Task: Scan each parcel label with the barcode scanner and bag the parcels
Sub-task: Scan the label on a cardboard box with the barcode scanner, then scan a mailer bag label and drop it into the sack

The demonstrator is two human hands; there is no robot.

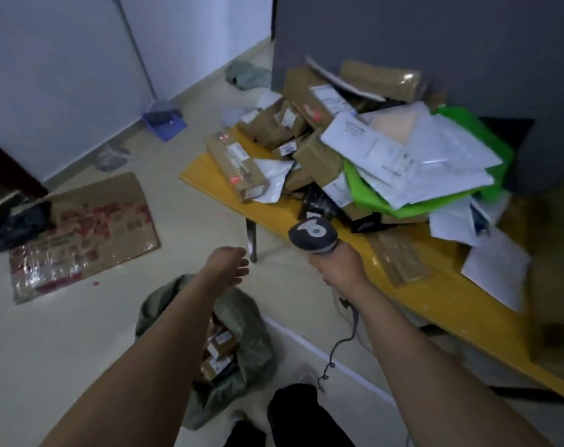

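The right hand (337,267) has its fingers wrapped round the handle of the barcode scanner (312,235), whose dark head points away from the grip toward the heap of parcels (306,137) on the yellow table (209,179). The left hand (230,264) hangs just off the scanner's left, fingers loose and spread, holding nothing. From where I stand, the step in hand looks like picking the next parcel. The long brown box (237,164) lies ahead of the scanner and a little left, label up at the edge of the heap, and seems the easiest take. I'd want the free hand to lift it clear and turn the label flat to the scanner head, since the room is dim and the shiny tape may glare. The grey-green sack (251,350) gapes on the floor under the left forearm with some boxes inside, so the drop is short. White mailers (419,156) and a green bag (364,185) slump beyond and right of the grip and could slide if the pile is tugged. A black packet (316,201) lies right in front of the scanner head. The coiled cable (338,346) trails below the right wrist, near the sack's mouth. Far left of the empty hand, a flattened cardboard sheet (80,233) lies on the floor.
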